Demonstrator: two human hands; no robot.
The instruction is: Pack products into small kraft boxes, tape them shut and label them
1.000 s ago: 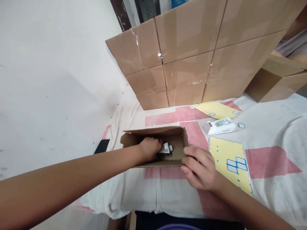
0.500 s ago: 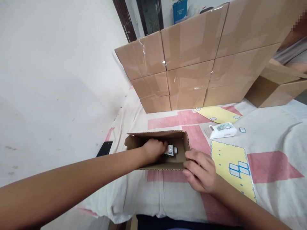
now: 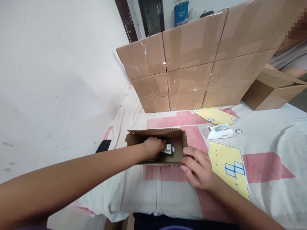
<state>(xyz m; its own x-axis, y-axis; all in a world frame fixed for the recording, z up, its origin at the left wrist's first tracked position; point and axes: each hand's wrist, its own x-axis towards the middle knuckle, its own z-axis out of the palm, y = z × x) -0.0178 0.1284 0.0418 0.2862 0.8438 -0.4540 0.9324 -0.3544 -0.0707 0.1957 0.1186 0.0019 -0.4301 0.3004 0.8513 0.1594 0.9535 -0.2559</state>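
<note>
A small open cardboard box (image 3: pixel 157 131) stands on the cloth in front of me. My left hand (image 3: pixel 154 148) reaches down into it, fingers closed around a small white carton with a screw cap (image 3: pixel 169 149). The carton lies on its side with its cap toward the right; most of its body is hidden by the hand. At the box's right end, my right hand (image 3: pixel 197 166) grips the edge, its fingers curled over the rim. The thumb's hold is partly out of sight.
Beyond the box rises a wall of taped cardboard boxes (image 3: pixel 188 80). To the right lie a white package (image 3: pixel 218 131) and yellow paper sheets (image 3: pixel 227 166). A larger open box (image 3: pixel 271 91) and a person's arm (image 3: pixel 299 68) are at far right. A black flat object (image 3: pixel 104 146) lies left.
The view has shifted slightly. My left hand stays in the box on the carton, and my right hand keeps its grip on the box's edge.
</note>
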